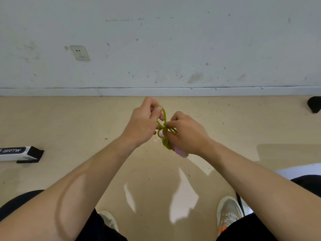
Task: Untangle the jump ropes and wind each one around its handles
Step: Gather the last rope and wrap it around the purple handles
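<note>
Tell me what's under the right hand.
Coils of green rope wrapped round a lilac handle, whose end pokes out below the palm. The right hand covers the rest of it in its grip; any second handle is hidden. The left hand pinches a loop above.

The thin green jump rope hangs above the glossy beige floor, between the hands. The left hand pinches its far loop. The right hand grips its coils, with the pale lilac plastic handles under the palm. A long white-and-black box lies on the floor, far left. A white wall socket sits behind, upper left.
</note>
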Demonstrator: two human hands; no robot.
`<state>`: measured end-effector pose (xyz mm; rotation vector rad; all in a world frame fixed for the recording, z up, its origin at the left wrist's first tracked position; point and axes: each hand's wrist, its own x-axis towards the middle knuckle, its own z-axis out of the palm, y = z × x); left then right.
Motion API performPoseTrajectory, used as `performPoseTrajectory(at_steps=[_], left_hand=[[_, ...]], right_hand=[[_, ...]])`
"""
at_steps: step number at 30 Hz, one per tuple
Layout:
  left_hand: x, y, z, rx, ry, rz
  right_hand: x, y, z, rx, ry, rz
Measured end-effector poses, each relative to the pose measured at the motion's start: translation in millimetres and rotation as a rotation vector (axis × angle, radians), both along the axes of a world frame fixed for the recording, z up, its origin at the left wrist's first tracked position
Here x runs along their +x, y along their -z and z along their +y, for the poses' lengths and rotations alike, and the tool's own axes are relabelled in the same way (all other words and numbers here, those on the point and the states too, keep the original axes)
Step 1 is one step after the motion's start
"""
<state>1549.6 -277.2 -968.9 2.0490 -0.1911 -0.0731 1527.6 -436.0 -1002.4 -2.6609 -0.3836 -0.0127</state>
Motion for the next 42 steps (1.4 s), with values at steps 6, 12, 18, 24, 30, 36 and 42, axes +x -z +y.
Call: performPoseTrajectory(at_steps=[6, 12, 18, 24, 30, 36, 42], left_hand=[[2.5, -1.6, -3.8, -0.060, 0.042, 0.015], [9.0, 0.3, -5.2, -0.264, -0.066, 0.055], [40.8, -1.8, -0.5, -0.254, 0.094, 0.051], [125.9, 11.5, 9.0, -0.156, -0.110, -0.093], [199.8, 4.7, 11.5, -0.281, -0.184, 0.073], [215.3, -106.0, 5.7, -0.258, -0.141, 0.195], [211.1, -279.8, -2.2, -0.205, -0.092, 0.246]], right_hand=[[9.7, -11.3, -2.2, 0.392, 0.113, 0.107], [17.3, -18.4, -2.1, 0.679, 0.239, 0.181], [56.8, -22.3, -7.4, 0.828, 0.297, 0.214], [139.2, -20.0, 1.7, 0.962, 0.355, 0.234], [212.7, -33.8, 8.8, 1.033, 0.438, 0.286], [224.6, -140.2, 4.0, 1.056, 0.512, 0.377], [219.5, -310.1, -9.3, 1.035, 0.489, 0.402]])
